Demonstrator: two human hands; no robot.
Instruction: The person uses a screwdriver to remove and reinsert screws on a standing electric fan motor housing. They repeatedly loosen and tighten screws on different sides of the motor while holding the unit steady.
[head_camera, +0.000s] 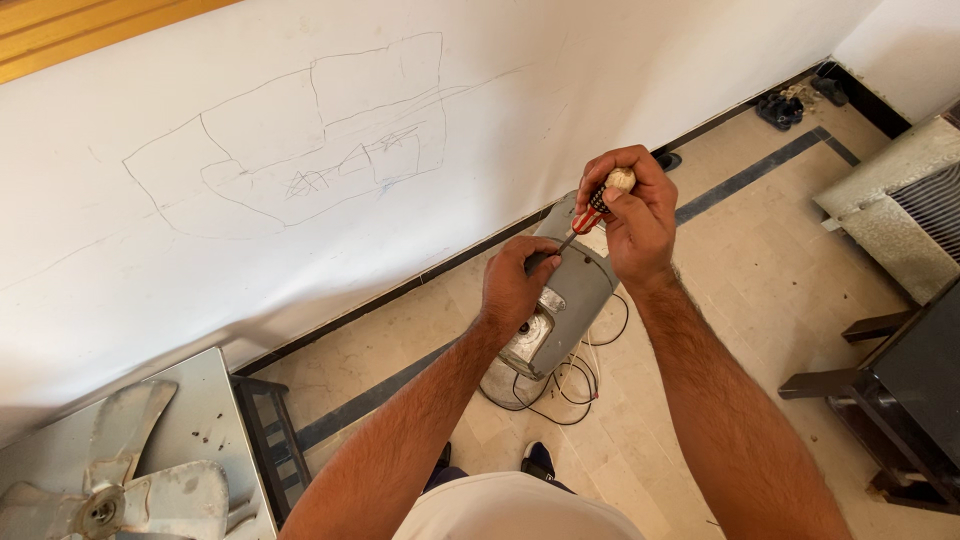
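Fingers of right hand clenched on red-striped, pale-capped screwdriver, left hand gripping grey metal motor housing above floor centre. Best kept: tip square in screw, steady downward pressure, housing braced.

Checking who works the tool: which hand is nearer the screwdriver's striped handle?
Right. The right hand grips the screwdriver by its handle; the left hand sits lower, beside the tip on the grey housing.

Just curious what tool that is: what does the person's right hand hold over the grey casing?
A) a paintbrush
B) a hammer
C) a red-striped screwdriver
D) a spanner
C: the right hand grips a red-striped screwdriver, its tip on the grey casing.
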